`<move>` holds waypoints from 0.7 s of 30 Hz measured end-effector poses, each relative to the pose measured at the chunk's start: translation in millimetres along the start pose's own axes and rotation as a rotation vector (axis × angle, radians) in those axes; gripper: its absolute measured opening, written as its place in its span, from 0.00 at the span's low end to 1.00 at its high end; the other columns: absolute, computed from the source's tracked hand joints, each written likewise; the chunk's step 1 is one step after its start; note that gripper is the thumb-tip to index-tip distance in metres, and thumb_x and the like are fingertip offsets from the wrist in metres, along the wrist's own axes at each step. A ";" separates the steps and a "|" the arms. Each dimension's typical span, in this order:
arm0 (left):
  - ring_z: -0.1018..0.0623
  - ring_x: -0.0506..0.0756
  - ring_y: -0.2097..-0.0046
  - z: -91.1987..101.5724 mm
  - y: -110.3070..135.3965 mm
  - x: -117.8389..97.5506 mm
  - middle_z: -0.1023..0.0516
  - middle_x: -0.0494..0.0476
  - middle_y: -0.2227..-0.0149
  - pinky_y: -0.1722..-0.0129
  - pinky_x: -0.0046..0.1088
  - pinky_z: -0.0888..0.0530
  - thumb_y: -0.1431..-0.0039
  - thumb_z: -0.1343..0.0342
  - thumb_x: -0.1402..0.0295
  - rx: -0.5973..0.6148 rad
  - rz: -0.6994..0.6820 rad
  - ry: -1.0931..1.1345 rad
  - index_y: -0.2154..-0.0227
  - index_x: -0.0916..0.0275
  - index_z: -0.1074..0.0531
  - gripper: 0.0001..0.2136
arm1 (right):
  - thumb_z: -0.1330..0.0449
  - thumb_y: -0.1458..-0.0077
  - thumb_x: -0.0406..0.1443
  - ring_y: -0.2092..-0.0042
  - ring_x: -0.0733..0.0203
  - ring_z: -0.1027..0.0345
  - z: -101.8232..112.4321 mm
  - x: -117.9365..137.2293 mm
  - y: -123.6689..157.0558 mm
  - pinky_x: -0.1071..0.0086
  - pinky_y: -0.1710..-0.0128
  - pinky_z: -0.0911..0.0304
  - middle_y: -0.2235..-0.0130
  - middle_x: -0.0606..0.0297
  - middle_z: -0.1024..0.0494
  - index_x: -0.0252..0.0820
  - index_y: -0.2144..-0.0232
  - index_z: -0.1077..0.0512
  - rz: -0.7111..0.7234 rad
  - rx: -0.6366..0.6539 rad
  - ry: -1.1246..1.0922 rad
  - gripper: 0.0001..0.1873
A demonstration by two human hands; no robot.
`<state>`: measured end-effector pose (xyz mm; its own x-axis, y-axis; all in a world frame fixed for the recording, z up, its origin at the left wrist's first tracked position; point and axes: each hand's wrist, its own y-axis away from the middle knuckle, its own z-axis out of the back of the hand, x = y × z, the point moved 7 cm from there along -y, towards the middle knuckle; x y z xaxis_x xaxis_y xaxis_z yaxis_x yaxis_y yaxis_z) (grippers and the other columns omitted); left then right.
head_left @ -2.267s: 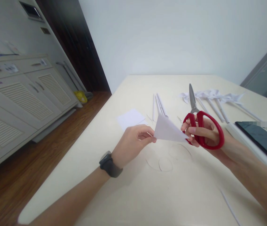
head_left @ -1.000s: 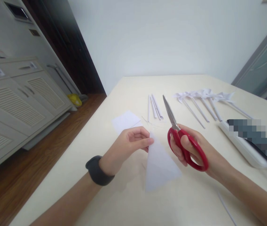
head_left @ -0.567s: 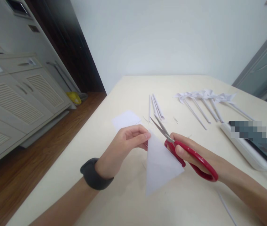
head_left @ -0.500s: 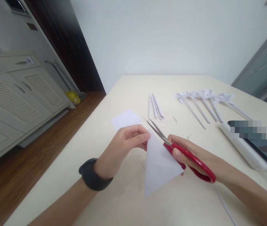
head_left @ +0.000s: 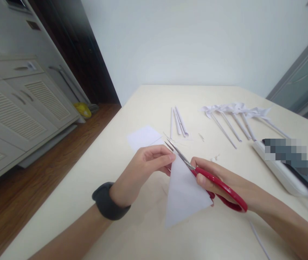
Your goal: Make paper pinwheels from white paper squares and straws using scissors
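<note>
A white sheet of paper folded to a triangle [head_left: 185,196] is pinched near its top corner by my left hand [head_left: 152,160]. A dark band circles that wrist. My right hand [head_left: 210,177] grips red-handled scissors [head_left: 224,186], fingers through the loops. Their metal blades point up and left, slightly apart, and lie along the triangle's right edge by its top corner. Whether the blades are biting into the paper I cannot tell. Behind my left hand lie flat white paper squares [head_left: 144,137].
Several rolled paper sticks [head_left: 179,122] lie beyond the scissors. To the right are several paper pinwheels [head_left: 236,107] on sticks. A white device [head_left: 281,169] with a dark, blurred-out top and a cable stands at the right. Thin scraps [head_left: 201,137] lie on the cream table [head_left: 132,238].
The scissor blades have come closer together and shifted slightly down along the paper's right edge. My left hand still pinches the top corner, and the view has moved a little.
</note>
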<state>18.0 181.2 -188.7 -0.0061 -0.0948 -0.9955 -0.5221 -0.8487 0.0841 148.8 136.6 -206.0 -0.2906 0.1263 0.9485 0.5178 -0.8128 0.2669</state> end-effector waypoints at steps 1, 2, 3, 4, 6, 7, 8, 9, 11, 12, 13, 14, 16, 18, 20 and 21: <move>0.29 0.48 0.69 -0.2 -0.1 -0.3 0.29 0.49 0.74 0.68 0.21 0.30 0.44 0.47 0.65 -0.001 0.001 0.001 0.74 0.64 0.30 0.08 | 0.50 0.44 0.47 0.73 0.70 0.41 -0.4 1.1 -0.3 0.73 0.73 0.41 0.70 0.70 0.38 0.43 0.69 0.41 0.005 -0.003 -0.007 0.14; 0.29 0.47 0.70 -0.5 -0.3 -0.6 0.29 0.49 0.74 0.69 0.20 0.30 0.44 0.47 0.65 -0.002 0.004 -0.001 0.74 0.64 0.30 0.08 | 0.49 0.44 0.47 0.73 0.70 0.42 -0.6 2.1 -0.6 0.74 0.73 0.42 0.71 0.70 0.38 0.42 0.69 0.41 0.010 -0.008 -0.013 0.14; 0.30 0.47 0.71 -0.7 -0.4 -0.8 0.30 0.49 0.74 0.70 0.20 0.30 0.44 0.47 0.66 -0.002 0.006 -0.002 0.74 0.64 0.30 0.08 | 0.49 0.44 0.47 0.73 0.70 0.42 -0.7 3.0 -0.9 0.74 0.74 0.42 0.71 0.70 0.38 0.42 0.69 0.41 0.015 -0.014 -0.017 0.14; 0.30 0.47 0.71 -0.8 -0.5 -1.1 0.30 0.49 0.75 0.71 0.19 0.30 0.45 0.47 0.66 -0.003 0.007 -0.003 0.75 0.64 0.30 0.08 | 0.49 0.44 0.47 0.73 0.70 0.42 -1.0 3.5 -1.3 0.75 0.75 0.42 0.71 0.70 0.39 0.42 0.70 0.41 0.017 -0.019 -0.021 0.14; 0.31 0.47 0.71 -1.0 -0.5 -1.2 0.31 0.49 0.75 0.73 0.19 0.30 0.45 0.47 0.67 -0.005 0.006 -0.001 0.76 0.64 0.30 0.08 | 0.48 0.45 0.47 0.75 0.71 0.43 -1.2 3.2 -2.0 0.75 0.76 0.43 0.72 0.71 0.39 0.43 0.70 0.41 0.010 -0.028 -0.030 0.14; 0.31 0.47 0.71 -1.1 -0.3 -1.0 0.31 0.48 0.75 0.73 0.19 0.29 0.45 0.47 0.68 -0.004 0.006 0.000 0.76 0.64 0.31 0.07 | 0.47 0.45 0.47 0.75 0.71 0.43 -1.3 2.7 -2.3 0.76 0.77 0.44 0.72 0.71 0.38 0.43 0.70 0.42 0.004 -0.031 -0.034 0.14; 0.30 0.47 0.71 -1.3 -0.1 -0.6 0.31 0.48 0.74 0.73 0.20 0.29 0.45 0.47 0.69 -0.003 0.008 0.002 0.76 0.64 0.31 0.06 | 0.46 0.46 0.47 0.76 0.71 0.43 -1.2 2.2 -2.5 0.76 0.78 0.46 0.73 0.72 0.38 0.43 0.70 0.42 -0.001 -0.035 -0.035 0.14; 0.30 0.47 0.71 -1.4 0.1 0.0 0.31 0.48 0.74 0.73 0.20 0.29 0.45 0.48 0.70 -0.002 0.011 0.004 0.75 0.64 0.31 0.06 | 0.45 0.46 0.46 0.77 0.71 0.44 -0.9 1.9 -2.6 0.76 0.79 0.47 0.73 0.72 0.38 0.44 0.70 0.42 -0.004 -0.039 -0.035 0.14; 0.30 0.47 0.71 -1.5 0.6 1.3 0.31 0.48 0.74 0.72 0.20 0.28 0.45 0.48 0.72 -0.001 0.020 0.007 0.75 0.64 0.31 0.05 | 0.45 0.47 0.46 0.77 0.71 0.44 -0.4 1.4 -2.6 0.76 0.80 0.48 0.73 0.72 0.38 0.44 0.71 0.42 -0.010 -0.045 -0.030 0.14; 0.29 0.47 0.71 -1.5 0.7 1.6 0.31 0.48 0.74 0.73 0.20 0.28 0.45 0.48 0.72 -0.002 0.023 0.010 0.76 0.64 0.31 0.05 | 0.45 0.47 0.46 0.77 0.71 0.44 -0.4 1.2 -2.4 0.76 0.80 0.48 0.73 0.72 0.38 0.44 0.70 0.42 -0.013 -0.042 -0.028 0.14; 0.29 0.47 0.71 -1.5 0.8 1.9 0.30 0.48 0.74 0.73 0.20 0.28 0.45 0.48 0.72 -0.002 0.027 0.013 0.76 0.64 0.31 0.06 | 0.45 0.47 0.46 0.77 0.71 0.44 -0.5 0.9 -2.2 0.76 0.80 0.48 0.73 0.72 0.38 0.44 0.70 0.42 -0.016 -0.039 -0.029 0.14; 0.29 0.48 0.71 -1.4 0.8 2.1 0.30 0.49 0.75 0.73 0.20 0.28 0.45 0.48 0.71 -0.004 0.030 0.017 0.76 0.64 0.31 0.06 | 0.45 0.46 0.46 0.77 0.71 0.44 -0.7 0.6 -2.0 0.76 0.79 0.48 0.73 0.72 0.38 0.44 0.70 0.42 -0.019 -0.035 -0.030 0.13; 0.28 0.48 0.72 -1.5 0.7 2.1 0.29 0.49 0.75 0.73 0.20 0.28 0.44 0.49 0.70 -0.004 0.037 0.025 0.76 0.64 0.31 0.07 | 0.46 0.46 0.46 0.78 0.72 0.44 -1.4 -0.5 -1.5 0.76 0.80 0.47 0.74 0.73 0.39 0.44 0.69 0.42 -0.022 -0.022 -0.033 0.13; 0.28 0.48 0.72 -1.9 0.5 1.6 0.29 0.49 0.76 0.73 0.20 0.28 0.44 0.49 0.70 -0.002 0.039 0.032 0.76 0.64 0.30 0.07 | 0.46 0.46 0.47 0.78 0.72 0.43 -2.1 -2.5 -1.4 0.76 0.80 0.47 0.74 0.73 0.39 0.44 0.69 0.42 -0.025 -0.011 -0.033 0.14; 0.28 0.48 0.73 -2.3 0.5 0.7 0.28 0.49 0.75 0.73 0.20 0.28 0.45 0.49 0.71 0.000 0.036 0.037 0.76 0.64 0.30 0.06 | 0.47 0.46 0.47 0.78 0.72 0.42 -2.4 -4.7 -1.8 0.76 0.80 0.47 0.74 0.73 0.39 0.44 0.69 0.42 -0.026 -0.005 -0.030 0.14; 0.28 0.48 0.73 -2.3 0.5 0.3 0.28 0.49 0.75 0.74 0.20 0.28 0.45 0.48 0.71 -0.002 0.034 0.038 0.76 0.64 0.30 0.06 | 0.47 0.46 0.48 0.78 0.72 0.42 -2.4 -5.5 -2.1 0.76 0.81 0.47 0.74 0.72 0.39 0.43 0.69 0.42 -0.025 -0.005 -0.032 0.15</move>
<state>19.7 179.5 -188.8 0.0087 -0.1428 -0.9897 -0.5201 -0.8460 0.1175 147.3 136.2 -212.2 -0.2778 0.1644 0.9465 0.5067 -0.8120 0.2897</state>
